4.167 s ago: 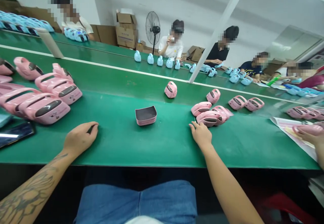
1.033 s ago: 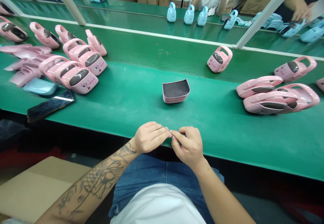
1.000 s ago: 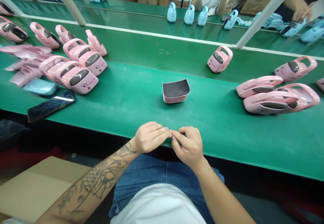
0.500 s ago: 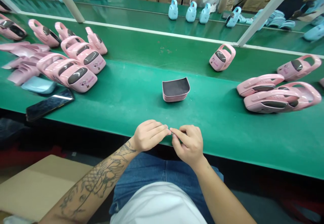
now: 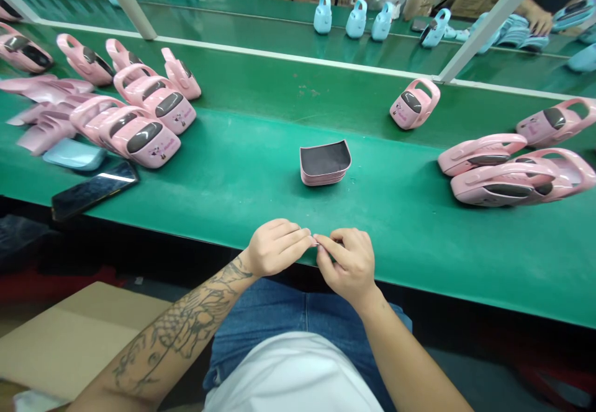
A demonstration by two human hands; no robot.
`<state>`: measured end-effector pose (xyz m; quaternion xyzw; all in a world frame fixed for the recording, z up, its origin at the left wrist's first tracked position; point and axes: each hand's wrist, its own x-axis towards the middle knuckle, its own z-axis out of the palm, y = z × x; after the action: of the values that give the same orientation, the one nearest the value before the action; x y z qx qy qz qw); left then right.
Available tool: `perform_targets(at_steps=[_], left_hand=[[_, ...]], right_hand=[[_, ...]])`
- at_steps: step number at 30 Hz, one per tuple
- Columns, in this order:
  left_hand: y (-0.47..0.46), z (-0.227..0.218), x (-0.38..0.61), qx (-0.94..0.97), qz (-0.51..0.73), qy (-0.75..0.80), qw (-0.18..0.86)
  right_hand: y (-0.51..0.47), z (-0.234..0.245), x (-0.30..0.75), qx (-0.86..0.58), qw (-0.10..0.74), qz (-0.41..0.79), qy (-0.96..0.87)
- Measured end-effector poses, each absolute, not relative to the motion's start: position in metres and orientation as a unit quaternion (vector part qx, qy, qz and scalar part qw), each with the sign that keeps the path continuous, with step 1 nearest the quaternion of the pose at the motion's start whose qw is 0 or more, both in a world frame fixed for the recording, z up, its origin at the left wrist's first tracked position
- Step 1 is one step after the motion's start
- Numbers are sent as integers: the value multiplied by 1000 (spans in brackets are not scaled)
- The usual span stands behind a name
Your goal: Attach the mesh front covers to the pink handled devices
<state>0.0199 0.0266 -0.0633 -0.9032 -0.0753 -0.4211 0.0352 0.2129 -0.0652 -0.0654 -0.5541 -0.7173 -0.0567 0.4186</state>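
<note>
Pinching a tiny pale item (image 5: 316, 245), too small to identify, your left hand (image 5: 277, 248) and right hand (image 5: 347, 263) keep a closed grip above the green surface (image 5: 223, 176).

Head-worn camera, looking forward and down.
It sat close above the person's left hand (image 5: 274, 247) and right hand (image 5: 348, 263), facing across the long green workbench (image 5: 223, 173) toward a second green bench (image 5: 279, 21).

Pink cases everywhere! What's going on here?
A person's left hand and right hand meet at the edge of a green workbench, fingertips touching, perhaps pinching something too small to see. A short stack of pink shells sits ahead, with pink plastic cases on both sides. Blue cases stand on the next bench.
</note>
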Motion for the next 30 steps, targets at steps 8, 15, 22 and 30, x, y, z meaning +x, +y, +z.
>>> perform_targets(at_steps=[8, 15, 22, 30], left_hand=[[26, -62, 20, -902, -423, -82, 32], [26, -61, 21, -899, -429, -80, 31], [27, -62, 19, -905, -418, -72, 33], [28, -61, 17, -908, -414, -48, 34]], right_hand=[[-66, -67, 214, -563, 426, -51, -707], [-66, -66, 214, -562, 427, -43, -707], [-65, -64, 212, -562, 419, -45, -712], [-65, -64, 211, -559, 415, -50, -716]])
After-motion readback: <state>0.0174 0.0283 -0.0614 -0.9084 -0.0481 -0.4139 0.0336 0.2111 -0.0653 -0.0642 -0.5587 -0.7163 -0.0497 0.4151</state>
